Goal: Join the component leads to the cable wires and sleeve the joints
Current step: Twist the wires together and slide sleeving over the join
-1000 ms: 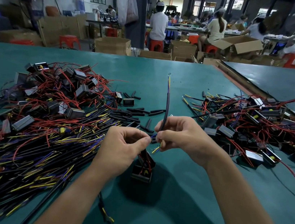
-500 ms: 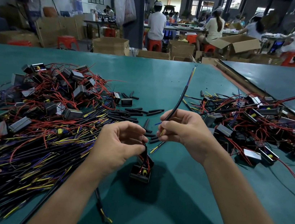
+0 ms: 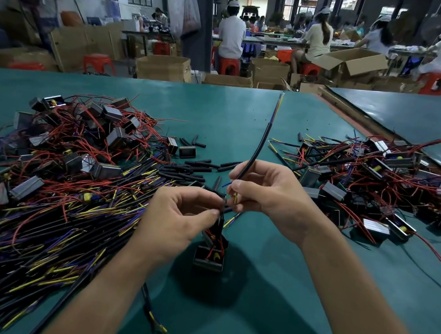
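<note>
My right hand [image 3: 269, 196] grips a black cable [image 3: 259, 146] that rises up and to the right, its stripped blue and yellow wires showing at both ends. My left hand [image 3: 178, 217] pinches thin leads at the joint, right beside the right hand's fingertips. Below the left hand's fingers a small black component [image 3: 209, 257] with red leads hangs just above the green table [image 3: 265, 300]. The joint itself is hidden between the fingertips.
A big heap of cables and components [image 3: 50, 179] fills the left. Short black sleeves [image 3: 193, 168] lie scattered behind my hands. Another pile of joined parts [image 3: 381, 186] lies at the right. One loose cable [image 3: 152, 318] lies near the front edge.
The cable in my right hand has swung from upright to leaning right. Both hands stayed close together; the left hand's fingertips shifted slightly toward the joint.
</note>
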